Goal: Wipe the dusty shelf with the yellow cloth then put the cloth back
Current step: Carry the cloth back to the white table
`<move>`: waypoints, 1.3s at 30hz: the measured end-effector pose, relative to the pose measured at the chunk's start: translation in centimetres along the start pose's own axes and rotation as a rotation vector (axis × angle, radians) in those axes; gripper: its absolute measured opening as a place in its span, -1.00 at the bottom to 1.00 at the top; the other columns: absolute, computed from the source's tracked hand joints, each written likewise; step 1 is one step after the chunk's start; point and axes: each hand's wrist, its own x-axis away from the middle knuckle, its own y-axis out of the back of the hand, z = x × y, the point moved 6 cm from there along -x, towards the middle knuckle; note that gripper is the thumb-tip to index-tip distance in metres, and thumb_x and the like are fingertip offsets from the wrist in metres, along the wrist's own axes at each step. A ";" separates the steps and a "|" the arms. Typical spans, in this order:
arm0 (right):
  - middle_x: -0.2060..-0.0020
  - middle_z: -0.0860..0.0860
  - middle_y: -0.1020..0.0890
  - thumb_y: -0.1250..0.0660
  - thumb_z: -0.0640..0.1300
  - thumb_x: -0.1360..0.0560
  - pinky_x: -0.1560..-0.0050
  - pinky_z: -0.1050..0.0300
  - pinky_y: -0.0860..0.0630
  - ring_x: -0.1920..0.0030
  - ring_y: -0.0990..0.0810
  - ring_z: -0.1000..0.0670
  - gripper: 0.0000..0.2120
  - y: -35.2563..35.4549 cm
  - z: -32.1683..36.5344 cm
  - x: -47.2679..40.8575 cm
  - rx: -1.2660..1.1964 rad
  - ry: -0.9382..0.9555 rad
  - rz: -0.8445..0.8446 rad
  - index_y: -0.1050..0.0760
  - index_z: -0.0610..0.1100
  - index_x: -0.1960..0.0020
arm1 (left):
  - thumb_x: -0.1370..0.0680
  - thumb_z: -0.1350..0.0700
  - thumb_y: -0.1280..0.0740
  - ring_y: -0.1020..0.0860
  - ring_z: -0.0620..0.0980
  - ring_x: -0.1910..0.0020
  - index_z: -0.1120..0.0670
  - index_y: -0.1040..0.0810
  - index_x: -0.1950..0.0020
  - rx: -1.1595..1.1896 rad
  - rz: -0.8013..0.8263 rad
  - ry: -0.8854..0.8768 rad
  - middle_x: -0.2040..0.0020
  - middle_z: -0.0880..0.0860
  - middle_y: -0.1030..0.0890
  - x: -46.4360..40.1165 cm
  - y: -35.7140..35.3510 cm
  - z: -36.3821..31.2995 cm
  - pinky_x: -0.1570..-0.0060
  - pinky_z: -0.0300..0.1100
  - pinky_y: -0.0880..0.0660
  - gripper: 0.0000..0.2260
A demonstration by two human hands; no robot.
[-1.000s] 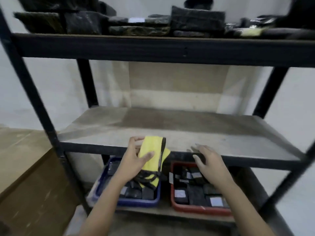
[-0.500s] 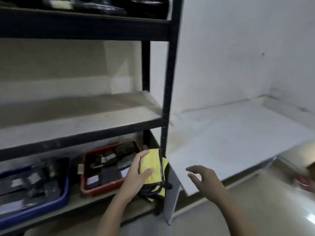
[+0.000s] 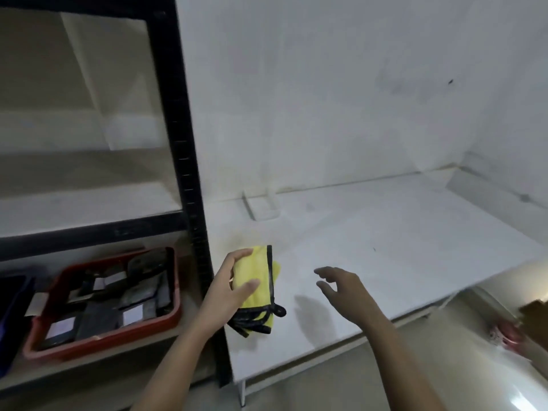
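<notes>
My left hand [image 3: 226,295] grips the folded yellow cloth [image 3: 259,274], which has black edging, and holds it just above the near left corner of a low white table [image 3: 385,247]. Fingers curl over the cloth's top and the thumb presses its front. My right hand [image 3: 341,287] hovers over the table to the right of the cloth, fingers loosely spread, holding nothing. The dusty grey shelf [image 3: 74,209] of the black metal rack lies at the left, behind the rack's upright post [image 3: 184,161].
A red tray [image 3: 98,342] of dark packets sits on the rack's lower level, with a blue tray's edge [image 3: 9,321] at far left. White walls meet behind the table. A pink and brown object [image 3: 510,333] lies on the glossy floor at the right.
The view has swung right from the rack to the white table. My left hand has carried the cloth away from the shelf and over the table's corner. My right hand moved alongside it.
</notes>
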 end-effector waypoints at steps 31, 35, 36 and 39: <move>0.00 -0.12 -0.63 -0.09 -0.05 -0.57 0.08 0.05 -0.51 -0.03 -0.58 -0.15 -0.70 -11.0 -7.2 -45.3 0.006 0.032 0.118 -0.40 -0.09 -0.25 | -0.43 0.37 -0.33 -0.50 0.00 -0.07 0.00 -0.46 -0.11 -0.225 -0.420 0.277 -0.15 0.02 -0.50 -43.6 0.7 15.8 -0.03 -0.18 -0.45 -0.65; 0.08 -0.16 -0.63 -0.06 -0.09 -0.58 0.16 0.05 -0.49 0.08 -0.61 -0.19 -0.69 -12.0 -6.9 -45.5 0.011 0.048 0.110 -0.37 -0.14 -0.27 | -0.44 0.32 -0.35 -0.52 0.09 -0.08 -0.01 -0.45 -0.18 -0.309 -0.316 0.347 -0.18 0.07 -0.50 -45.3 0.1 17.7 -0.03 -0.06 -0.48 -0.62; 0.10 -0.16 -0.63 -0.06 -0.09 -0.58 0.17 0.04 -0.50 0.11 -0.61 -0.18 -0.69 -12.3 -7.0 -45.4 0.004 0.047 0.110 -0.37 -0.16 -0.26 | -0.45 0.32 -0.35 -0.52 0.09 -0.08 -0.01 -0.44 -0.20 -0.321 -0.271 0.379 -0.20 0.07 -0.49 -45.5 -0.1 18.1 -0.01 -0.06 -0.49 -0.61; 0.18 -0.14 -0.64 -0.06 -0.09 -0.58 0.24 0.02 -0.54 0.20 -0.62 -0.15 -0.69 -12.6 -7.4 -45.3 -0.034 0.030 0.102 -0.39 -0.19 -0.23 | -0.45 0.27 -0.39 -0.51 0.10 -0.07 -0.02 -0.39 -0.25 -0.310 -0.174 0.464 -0.18 0.10 -0.48 -45.8 -1.0 19.0 0.02 -0.06 -0.49 -0.56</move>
